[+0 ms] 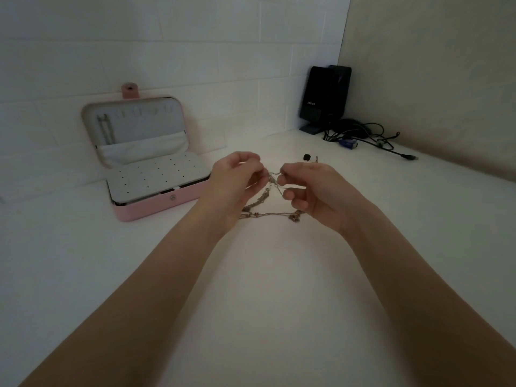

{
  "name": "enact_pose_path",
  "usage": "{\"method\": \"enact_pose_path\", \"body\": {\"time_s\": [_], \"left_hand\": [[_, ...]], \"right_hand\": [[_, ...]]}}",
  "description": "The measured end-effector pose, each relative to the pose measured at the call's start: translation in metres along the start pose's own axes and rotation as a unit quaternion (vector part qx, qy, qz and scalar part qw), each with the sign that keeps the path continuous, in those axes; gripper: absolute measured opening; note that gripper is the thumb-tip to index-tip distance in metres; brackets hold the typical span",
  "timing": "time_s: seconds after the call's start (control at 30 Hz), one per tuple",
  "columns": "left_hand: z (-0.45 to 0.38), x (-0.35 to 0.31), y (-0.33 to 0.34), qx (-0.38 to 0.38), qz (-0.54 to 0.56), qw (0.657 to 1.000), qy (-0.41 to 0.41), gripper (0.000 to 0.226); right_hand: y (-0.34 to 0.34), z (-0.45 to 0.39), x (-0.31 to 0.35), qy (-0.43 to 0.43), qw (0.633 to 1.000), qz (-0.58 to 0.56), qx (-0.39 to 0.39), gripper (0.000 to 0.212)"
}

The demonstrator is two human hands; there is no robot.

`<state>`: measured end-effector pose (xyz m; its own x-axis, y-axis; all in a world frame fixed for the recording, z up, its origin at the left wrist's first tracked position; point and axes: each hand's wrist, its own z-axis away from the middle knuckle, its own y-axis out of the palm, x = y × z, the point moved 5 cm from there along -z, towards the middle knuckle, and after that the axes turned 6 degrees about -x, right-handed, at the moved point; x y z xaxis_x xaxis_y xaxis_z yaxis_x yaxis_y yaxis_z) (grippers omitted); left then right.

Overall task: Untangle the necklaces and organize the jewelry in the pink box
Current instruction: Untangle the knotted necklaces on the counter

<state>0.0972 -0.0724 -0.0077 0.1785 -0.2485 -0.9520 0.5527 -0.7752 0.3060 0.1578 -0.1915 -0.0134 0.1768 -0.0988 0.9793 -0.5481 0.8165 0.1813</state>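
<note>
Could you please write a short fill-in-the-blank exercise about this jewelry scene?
1. Both hands pinch the tangled ____ above the table.
2. The pink box stands with its lid ____.
3. One chain already hangs inside the box's ____.
4. The black speakers stand to the ____ of the box.

Missing words: necklaces; open; lid; right

Tangled necklaces (268,202) hang beside the open pink box (156,210).

Metal necklaces (268,202); matt pink box (156,209); glossy black speaker (324,93).
</note>
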Motion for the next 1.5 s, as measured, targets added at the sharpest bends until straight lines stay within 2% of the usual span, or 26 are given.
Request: {"method": "enact_pose_path", "body": {"time_s": [0.03, 0.1, 0.2, 0.27, 0.33, 0.4, 0.6, 0.73, 0.83, 0.93, 1.03, 1.23, 1.4, 1.5], "left_hand": [[0.0, 0.002, 0.0, 0.004, 0.038, 0.999, -0.037, 0.017], [0.0, 0.003, -0.001, 0.01, 0.027, 0.998, -0.057, 0.018], [0.003, 0.0, 0.002, 0.03, -0.116, 0.993, 0.024, 0.021], [0.007, -0.003, 0.007, 0.046, -0.218, 0.97, 0.096, 0.022], [0.01, -0.005, 0.009, 0.05, -0.259, 0.955, 0.134, 0.022], [0.009, -0.005, 0.007, 0.043, -0.257, 0.955, 0.139, 0.022], [0.003, 0.0, -0.002, 0.01, -0.197, 0.977, 0.079, 0.02], [0.002, 0.002, -0.002, 0.013, -0.176, 0.983, 0.051, 0.016], [0.004, 0.007, 0.001, 0.041, -0.177, 0.983, 0.017, 0.011], [0.007, 0.011, 0.006, 0.074, -0.184, 0.98, -0.007, 0.01], [0.007, 0.012, 0.007, 0.065, -0.197, 0.978, -0.005, 0.005], [0.003, 0.013, 0.001, -0.011, -0.149, 0.989, -0.004, 0.008], [0.003, 0.014, -0.002, -0.021, -0.047, 0.995, -0.084, 0.004], [0.004, 0.013, -0.002, -0.013, -0.109, 0.992, -0.058, 0.006]], "right_hand": [[0.0, 0.0, 0.001, -0.004, 1.0, 0.007, 0.001, 0.011], [-0.001, 0.002, 0.004, -0.014, 1.0, 0.024, 0.007, 0.007], [-0.004, 0.002, 0.006, -0.056, 0.987, 0.148, -0.021, 0.009], [-0.003, 0.001, 0.009, -0.143, 0.943, 0.293, -0.069, 0.008], [0.0, 0.002, 0.012, -0.224, 0.893, 0.377, -0.096, 0.005], [0.003, 0.004, 0.016, -0.276, 0.875, 0.388, -0.091, 0.007], [0.007, 0.007, 0.023, -0.319, 0.879, 0.346, -0.073, 0.01], [0.005, 0.008, 0.024, -0.311, 0.904, 0.277, -0.098, 0.015], [0.003, 0.009, 0.026, -0.297, 0.927, 0.2, -0.116, 0.017], [0.0, 0.008, 0.025, -0.253, 0.955, 0.113, -0.106, 0.01], [0.003, 0.009, 0.022, -0.191, 0.978, 0.046, -0.076, 0.014], [0.012, 0.009, 0.013, -0.114, 0.992, 0.031, -0.03, 0.034], [0.007, 0.008, 0.01, -0.072, 0.995, 0.056, -0.038, 0.035], [0.001, 0.007, 0.01, -0.051, 0.996, 0.061, -0.048, 0.037]]}}
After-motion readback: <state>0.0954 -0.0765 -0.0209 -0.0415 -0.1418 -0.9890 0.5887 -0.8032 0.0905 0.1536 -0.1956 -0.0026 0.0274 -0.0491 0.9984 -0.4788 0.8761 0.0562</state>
